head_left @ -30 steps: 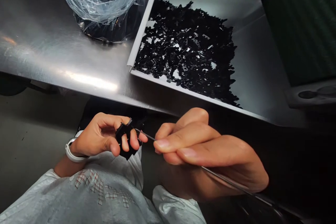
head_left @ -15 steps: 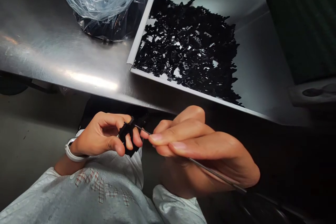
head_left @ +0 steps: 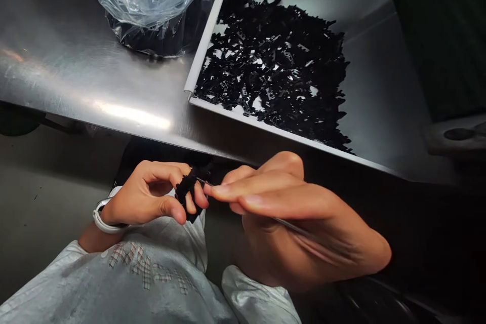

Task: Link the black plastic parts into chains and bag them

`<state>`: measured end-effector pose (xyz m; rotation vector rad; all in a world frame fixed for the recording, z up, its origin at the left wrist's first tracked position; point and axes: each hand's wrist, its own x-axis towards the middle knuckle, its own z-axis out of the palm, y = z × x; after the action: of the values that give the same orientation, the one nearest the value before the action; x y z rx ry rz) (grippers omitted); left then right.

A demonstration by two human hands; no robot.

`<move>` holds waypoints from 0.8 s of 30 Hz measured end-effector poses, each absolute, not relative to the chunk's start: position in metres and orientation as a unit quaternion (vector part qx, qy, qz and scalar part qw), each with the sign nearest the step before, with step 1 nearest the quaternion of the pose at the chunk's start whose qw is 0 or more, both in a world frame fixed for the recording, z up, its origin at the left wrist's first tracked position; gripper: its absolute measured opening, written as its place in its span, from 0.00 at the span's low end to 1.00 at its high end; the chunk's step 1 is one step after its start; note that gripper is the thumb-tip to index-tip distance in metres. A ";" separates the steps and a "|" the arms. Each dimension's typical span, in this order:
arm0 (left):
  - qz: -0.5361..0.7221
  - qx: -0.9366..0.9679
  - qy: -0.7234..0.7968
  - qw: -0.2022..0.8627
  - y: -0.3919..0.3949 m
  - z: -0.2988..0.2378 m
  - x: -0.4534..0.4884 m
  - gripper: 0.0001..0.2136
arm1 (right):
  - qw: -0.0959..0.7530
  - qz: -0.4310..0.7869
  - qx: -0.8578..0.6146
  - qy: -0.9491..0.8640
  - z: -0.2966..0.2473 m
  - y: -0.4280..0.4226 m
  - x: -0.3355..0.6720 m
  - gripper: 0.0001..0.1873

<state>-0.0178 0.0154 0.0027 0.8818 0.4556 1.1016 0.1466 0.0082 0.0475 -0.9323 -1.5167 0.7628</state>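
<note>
Small black plastic parts (head_left: pixel 183 187) sit in the curled fingers of my left hand (head_left: pixel 140 200), just beyond the table's front edge. My right hand (head_left: pixel 296 202) pinches a thin metal rod (head_left: pixel 202 180), whose tip points at the black parts and seems to touch them. Part of the rod's shaft passes under my right fingers and along the palm, so it is partly hidden. How many parts the left hand holds cannot be made out.
A white-rimmed tray (head_left: pixel 288 134) on the metal table (head_left: pixel 91 76) holds a heap of small black plastic pieces (head_left: pixel 277 61). Left of it stands a clear plastic bag (head_left: pixel 159 5) with dark contents. A dark green surface (head_left: pixel 436 35) lies at the right.
My right hand has shifted slightly right, and its fingertips now sit closer to the rod's tip. The left hand has barely moved, with the black parts turned a little.
</note>
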 end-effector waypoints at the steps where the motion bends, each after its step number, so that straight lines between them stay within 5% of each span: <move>1: 0.501 0.401 0.205 0.739 0.015 0.003 -0.018 0.10 | 0.583 0.330 -0.396 -0.628 0.049 0.010 0.144 0.09; 6: 0.497 0.391 0.202 0.748 0.013 0.003 -0.018 0.08 | 0.619 0.330 -0.425 -0.572 0.055 0.018 0.136 0.23; 11: 0.502 0.410 0.189 0.738 0.013 0.002 -0.019 0.10 | 0.591 0.341 -0.399 -0.613 0.048 0.011 0.144 0.06; 15: 0.498 0.416 0.191 0.737 0.014 0.002 -0.019 0.09 | 0.584 0.350 -0.396 -0.617 0.049 0.009 0.146 0.08; 20: 0.501 0.391 0.191 0.748 0.010 0.003 -0.018 0.09 | 0.610 0.347 -0.416 -0.578 0.058 0.014 0.136 0.22; 24: 0.509 0.386 0.195 0.744 0.008 0.003 -0.018 0.10 | 0.614 0.346 -0.400 -0.586 0.053 0.010 0.139 0.13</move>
<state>-0.0180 0.0078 0.0030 0.8454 0.4278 1.1147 0.1386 0.0104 0.0527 -0.9221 -1.3499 0.7986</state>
